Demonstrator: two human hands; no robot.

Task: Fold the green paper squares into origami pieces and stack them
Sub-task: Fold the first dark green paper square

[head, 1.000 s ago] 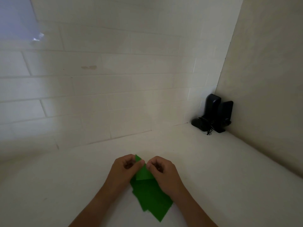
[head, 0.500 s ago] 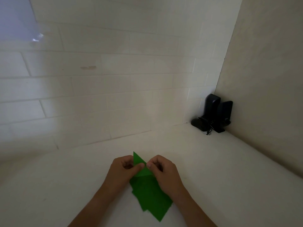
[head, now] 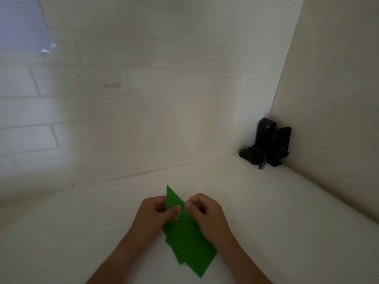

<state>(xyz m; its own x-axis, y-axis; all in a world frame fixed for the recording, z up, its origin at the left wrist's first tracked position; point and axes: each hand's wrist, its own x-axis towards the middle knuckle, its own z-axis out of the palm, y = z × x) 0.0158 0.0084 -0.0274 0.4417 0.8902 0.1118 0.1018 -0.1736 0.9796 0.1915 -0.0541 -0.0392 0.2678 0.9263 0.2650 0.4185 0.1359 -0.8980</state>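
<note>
Paper [head: 174,198] pinched between left hand [head: 155,217] and right hand [head: 207,214] grips | tip above fingers | green stack [head: 190,247] beneath

Both hands are up over a white table [head: 266,212], working one green paper piece [head: 173,198] between them. The left hand [head: 152,215] and right hand [head: 205,212] each pinch it near the middle with thumbs almost meeting, and a pointed corner sticks up above the fingers. Right under the hands there's a loose stack of green paper squares [head: 190,249] lying flat, edges a bit fanned out. Back in the corner, where the white brick wall [head: 123,119] meets a plain side wall, a pair of black speakers [head: 268,140] stands upright, with something small and dark next to them, can't tell what.
</note>
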